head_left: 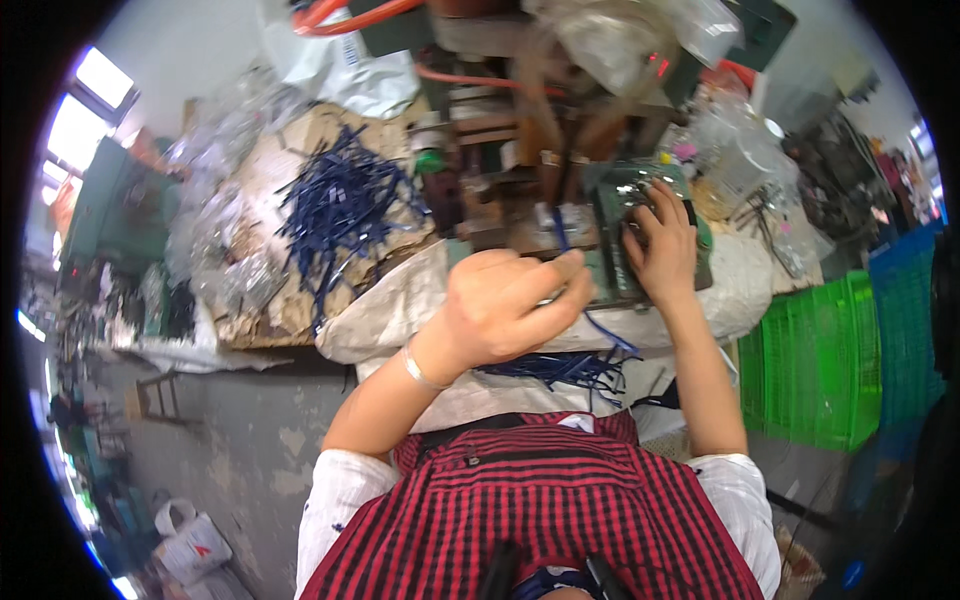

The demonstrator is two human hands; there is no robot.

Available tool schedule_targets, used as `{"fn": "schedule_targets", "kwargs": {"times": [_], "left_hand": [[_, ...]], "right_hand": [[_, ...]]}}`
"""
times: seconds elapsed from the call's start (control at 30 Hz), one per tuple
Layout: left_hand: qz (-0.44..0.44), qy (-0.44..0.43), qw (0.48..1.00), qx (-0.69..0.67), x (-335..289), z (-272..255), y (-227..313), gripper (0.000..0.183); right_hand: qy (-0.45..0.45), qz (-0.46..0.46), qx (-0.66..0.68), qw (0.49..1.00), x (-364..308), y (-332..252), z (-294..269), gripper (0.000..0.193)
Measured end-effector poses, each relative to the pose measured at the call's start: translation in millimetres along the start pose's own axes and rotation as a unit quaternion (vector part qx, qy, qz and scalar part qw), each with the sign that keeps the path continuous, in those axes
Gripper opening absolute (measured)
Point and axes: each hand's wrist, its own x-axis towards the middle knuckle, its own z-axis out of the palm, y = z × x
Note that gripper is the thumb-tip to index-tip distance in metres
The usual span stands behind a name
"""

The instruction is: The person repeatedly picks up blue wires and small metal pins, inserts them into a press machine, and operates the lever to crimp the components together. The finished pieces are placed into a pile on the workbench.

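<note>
In the head view, the left hand (515, 300) has its fingers curled, thumb and forefinger drawn together, apparently pinching a narrow blue strip (610, 335) that shows above and below the fingertips, in front of the machine. The right hand (665, 245) bends its fingers, slightly spread, over a green metal block (615, 225); whether they grip, I cannot tell. The strip looks light, flexible and hard to break (perhaps a little slippery), best taken flat near an end. Similar thin strips form a tangled pile (345, 205) on creased brown cardboard (270, 160); wrinkled whitish cloth (390, 310) drapes the bench edge.
</note>
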Motion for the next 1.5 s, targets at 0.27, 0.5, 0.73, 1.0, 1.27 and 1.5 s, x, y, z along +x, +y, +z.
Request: {"fn": "schedule_targets", "kwargs": {"times": [0.27,0.5,0.73,1.0,1.27,1.5], "left_hand": [[-0.087,-0.050,0.993,0.069,-27.5,-72.2,31.9,0.020],[-0.424,0.027,0.846,0.322,-96.7,-161.7,-42.1,0.005],[-0.686,-0.146,0.621,0.349,-200.9,-84.5,-80.7,0.036],[-0.769,0.036,0.637,0.040,-207.5,-113.0,-104.7,0.026],[-0.814,0.234,0.405,-0.343,-170.7,-121.0,-105.2,0.019],[-0.570,0.235,0.739,-0.272,-54.9,-78.7,-21.8,0.004]], "right_hand": [[0.049,0.202,0.184,0.961,-4.6,29.3,8.2,0.015],[0.059,0.227,0.312,0.921,-1.2,8.5,1.0,0.012],[0.068,0.240,0.289,0.924,-3.7,0.7,4.8,0.014],[0.106,0.268,0.337,0.896,-31.8,0.7,-29.7,0.013],[0.080,0.157,0.487,0.855,36.2,-93.8,-14.4,0.025],[0.094,0.242,0.665,0.700,37.2,-112.0,-18.4,0.037]]}}
